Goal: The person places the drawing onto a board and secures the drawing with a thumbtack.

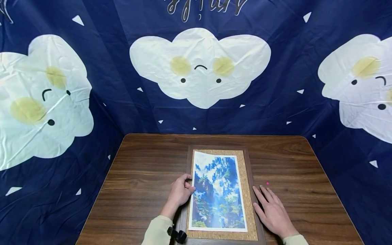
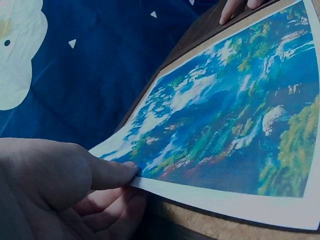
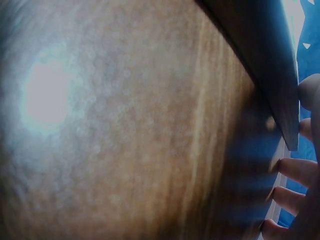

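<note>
A print of a blue mountain landscape [image 1: 217,197] with white margins lies over a cork board [image 1: 249,207] in a brown frame [image 1: 249,170]. At the print's left edge, my left hand [image 1: 180,190] pinches the paper between thumb and fingers. The left wrist view shows that edge of the print [image 2: 225,125] lifted and bent near the thumb. My right hand [image 1: 273,211] lies with fingers spread beside the frame's right side, fingertips at its edge. In the right wrist view the fingers [image 3: 297,172] are straight, close by the dark frame side [image 3: 260,55].
The framed board lies on a dark wood-grain table [image 1: 141,170]. A tiny pink object [image 1: 267,183] is on the table just beyond my right fingertips. Blue cloth [image 1: 107,68] printed with white clouds hangs behind and at both sides of the table.
</note>
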Demonstrator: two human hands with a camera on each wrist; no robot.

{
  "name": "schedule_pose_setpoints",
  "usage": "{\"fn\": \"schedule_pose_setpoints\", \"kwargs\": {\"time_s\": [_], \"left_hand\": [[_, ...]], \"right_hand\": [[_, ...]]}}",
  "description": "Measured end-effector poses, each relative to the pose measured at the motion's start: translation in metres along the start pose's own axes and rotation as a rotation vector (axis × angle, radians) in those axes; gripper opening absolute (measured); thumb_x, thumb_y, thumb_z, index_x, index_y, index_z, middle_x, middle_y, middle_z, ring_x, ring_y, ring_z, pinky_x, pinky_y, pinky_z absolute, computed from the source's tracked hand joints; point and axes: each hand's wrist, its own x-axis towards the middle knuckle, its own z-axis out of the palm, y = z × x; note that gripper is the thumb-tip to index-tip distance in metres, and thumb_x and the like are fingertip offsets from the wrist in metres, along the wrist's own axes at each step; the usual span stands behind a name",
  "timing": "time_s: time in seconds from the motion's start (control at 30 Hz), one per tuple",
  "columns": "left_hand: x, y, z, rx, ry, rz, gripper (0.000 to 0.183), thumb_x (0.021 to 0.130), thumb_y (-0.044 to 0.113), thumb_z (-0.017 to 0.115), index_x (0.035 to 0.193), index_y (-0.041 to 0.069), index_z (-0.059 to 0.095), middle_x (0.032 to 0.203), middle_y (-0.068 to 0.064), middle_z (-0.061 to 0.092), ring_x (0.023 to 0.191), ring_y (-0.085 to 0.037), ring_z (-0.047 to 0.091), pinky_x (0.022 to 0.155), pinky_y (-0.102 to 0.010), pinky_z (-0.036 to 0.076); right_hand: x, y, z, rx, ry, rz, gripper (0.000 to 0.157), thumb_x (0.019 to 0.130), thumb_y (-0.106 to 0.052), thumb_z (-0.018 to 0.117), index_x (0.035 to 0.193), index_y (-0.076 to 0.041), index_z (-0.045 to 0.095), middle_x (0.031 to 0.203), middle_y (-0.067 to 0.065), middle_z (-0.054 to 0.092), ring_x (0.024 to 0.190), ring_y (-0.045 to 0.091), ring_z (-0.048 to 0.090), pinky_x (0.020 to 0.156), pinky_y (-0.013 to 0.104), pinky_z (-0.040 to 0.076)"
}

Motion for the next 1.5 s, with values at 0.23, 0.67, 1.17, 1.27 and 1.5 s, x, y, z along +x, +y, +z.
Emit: {"fn": "schedule_pose_setpoints", "kwargs": {"time_s": [0.23, 0.67, 1.17, 1.27, 1.5], "left_hand": [[-0.001, 0.004, 0.003, 0.006, 0.023, -0.015, 0.036, 0.084, 0.001, 0.084, 0.117, 0.002, 0.07, 0.069, 0.003, 0.067, 0.062, -0.008, 0.06, 0.069, -0.036, 0.053], [0.001, 0.008, 0.009, 0.027, 0.036, -0.045, 0.04, 0.082, -0.001, 0.084, 0.119, 0.003, 0.07, 0.069, 0.004, 0.066, 0.062, -0.008, 0.059, 0.069, -0.034, 0.052], [0.004, 0.013, 0.014, 0.066, 0.029, -0.051, 0.043, 0.081, -0.001, 0.086, 0.12, 0.003, 0.069, 0.071, 0.002, 0.067, 0.065, -0.01, 0.06, 0.072, -0.038, 0.054], [0.004, 0.014, 0.014, 0.079, 0.033, -0.057, 0.042, 0.081, -0.001, 0.086, 0.119, 0.003, 0.069, 0.072, 0.001, 0.067, 0.066, -0.011, 0.061, 0.072, -0.037, 0.054], [0.005, 0.014, 0.018, 0.122, 0.074, -0.026, 0.041, 0.079, 0.0, 0.086, 0.117, 0.002, 0.07, 0.07, 0.002, 0.063, 0.067, -0.014, 0.059, 0.071, -0.038, 0.053]], "right_hand": [[0.0, -0.001, 0.0, 0.002, -0.011, 0.007, 0.056, 0.102, -0.031, 0.066, 0.154, -0.014, 0.054, 0.15, 0.025, 0.055, 0.137, 0.051, 0.049, 0.107, 0.066, 0.04], [0.0, -0.001, -0.001, 0.002, -0.014, 0.015, 0.056, 0.102, -0.03, 0.067, 0.154, -0.014, 0.053, 0.15, 0.025, 0.055, 0.137, 0.052, 0.049, 0.105, 0.067, 0.041], [0.0, -0.001, 0.0, 0.001, -0.024, 0.022, 0.056, 0.103, -0.031, 0.065, 0.155, -0.015, 0.053, 0.151, 0.025, 0.054, 0.138, 0.051, 0.048, 0.105, 0.069, 0.041], [0.0, -0.001, 0.0, 0.002, -0.025, 0.023, 0.056, 0.103, -0.031, 0.065, 0.155, -0.015, 0.052, 0.152, 0.025, 0.054, 0.139, 0.051, 0.047, 0.104, 0.069, 0.041], [0.0, 0.0, 0.0, 0.003, -0.047, 0.036, 0.056, 0.104, -0.032, 0.063, 0.156, -0.015, 0.051, 0.153, 0.025, 0.052, 0.14, 0.051, 0.046, 0.106, 0.069, 0.039]]}}
